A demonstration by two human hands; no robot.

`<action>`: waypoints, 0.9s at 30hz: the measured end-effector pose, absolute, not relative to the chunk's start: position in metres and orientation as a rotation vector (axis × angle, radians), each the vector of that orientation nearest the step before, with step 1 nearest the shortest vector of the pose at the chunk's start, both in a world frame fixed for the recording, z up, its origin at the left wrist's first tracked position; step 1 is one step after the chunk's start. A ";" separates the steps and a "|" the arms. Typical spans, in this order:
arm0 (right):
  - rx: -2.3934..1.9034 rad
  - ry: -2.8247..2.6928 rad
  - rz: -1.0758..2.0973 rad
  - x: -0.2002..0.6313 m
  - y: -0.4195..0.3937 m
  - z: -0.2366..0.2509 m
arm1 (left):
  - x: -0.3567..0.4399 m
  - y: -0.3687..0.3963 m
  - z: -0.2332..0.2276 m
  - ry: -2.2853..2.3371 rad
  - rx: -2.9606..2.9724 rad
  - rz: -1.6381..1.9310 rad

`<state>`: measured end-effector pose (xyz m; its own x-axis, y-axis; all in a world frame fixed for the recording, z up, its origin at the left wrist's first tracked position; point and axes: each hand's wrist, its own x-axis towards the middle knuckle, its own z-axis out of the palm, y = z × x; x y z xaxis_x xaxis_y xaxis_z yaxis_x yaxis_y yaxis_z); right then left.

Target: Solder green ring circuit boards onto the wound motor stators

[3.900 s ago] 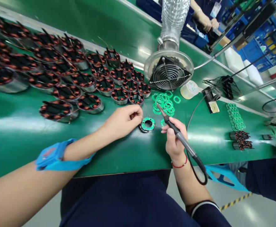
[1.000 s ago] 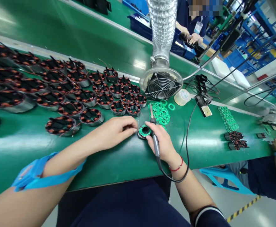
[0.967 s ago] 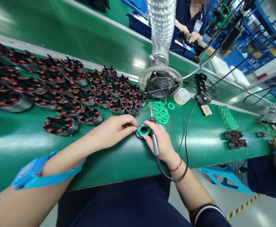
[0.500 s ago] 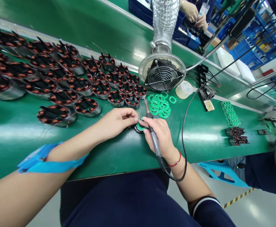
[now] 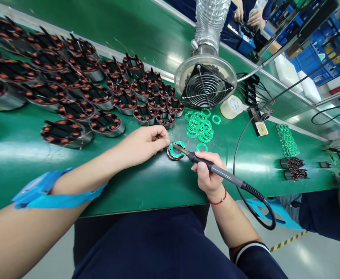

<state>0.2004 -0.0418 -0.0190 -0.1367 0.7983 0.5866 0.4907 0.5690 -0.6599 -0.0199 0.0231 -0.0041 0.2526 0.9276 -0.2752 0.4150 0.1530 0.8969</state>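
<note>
My right hand [image 5: 210, 170] is closed around a soldering iron [image 5: 226, 175]. Its tip points left, over the green ring board [image 5: 178, 144], but whether it touches is unclear. That board lies on top of a small wound motor stator [image 5: 174, 156] on the bench. At the left edge of this stator, my left hand [image 5: 155, 140] has thumb and forefinger pinched together; what they hold is too small to make out. A single loose green ring [image 5: 202, 147] lies just above my right hand, beside a heap of green ring boards [image 5: 199, 127].
Many copper-wound stators [image 5: 100, 95] stand in rows at left. A fume fan [image 5: 206, 87] on a foil duct overhangs the back. A tape roll [image 5: 231, 107] and soldering stand [image 5: 258, 122] sit behind. The iron's cord loops at right. Co-workers' hands [image 5: 255, 17] show beyond.
The soldering iron has swung from pointing upward to pointing left at the ring board. My right hand has drawn back to the right, uncovering the stator. My left hand stays pinched beside it.
</note>
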 end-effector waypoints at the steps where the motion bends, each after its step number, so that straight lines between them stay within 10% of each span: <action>1: -1.056 -1.791 0.391 0.200 -0.042 -0.017 | -0.020 0.023 -0.004 1.341 1.442 0.599; 27: -1.251 -1.933 0.604 0.192 -0.027 -0.026 | -0.009 -0.002 -0.020 1.280 1.822 0.569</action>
